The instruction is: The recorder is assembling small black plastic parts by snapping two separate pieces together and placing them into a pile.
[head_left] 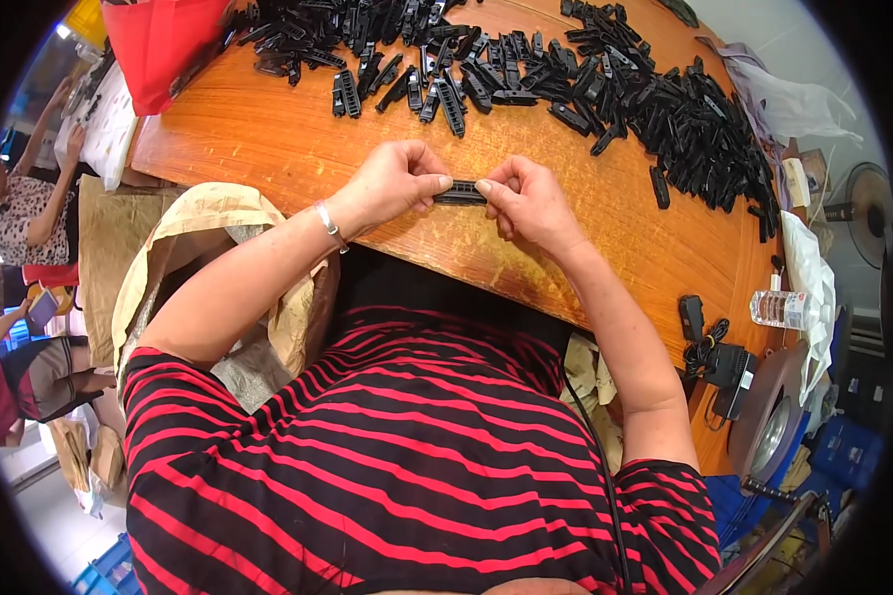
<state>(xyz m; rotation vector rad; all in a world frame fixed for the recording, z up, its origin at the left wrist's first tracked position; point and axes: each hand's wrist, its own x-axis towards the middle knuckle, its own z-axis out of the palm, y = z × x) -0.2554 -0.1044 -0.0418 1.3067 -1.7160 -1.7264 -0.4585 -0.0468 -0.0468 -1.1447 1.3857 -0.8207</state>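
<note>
Between my two hands, just above the near part of the wooden table, is a small black slotted plastic part. My left hand pinches its left end between thumb and fingers. On its right end, the thumb and fingers of my right hand are closed. The part lies level, with its long side running left to right. Many similar black plastic parts are heaped beyond my hands, along the far side and right of the table, with a few loose ones nearer to me.
A red bag stands at the far left. An open brown paper sack is beside my left arm. To the right are a black power adapter with cable, a clear bottle and a fan. Other people sit at left.
</note>
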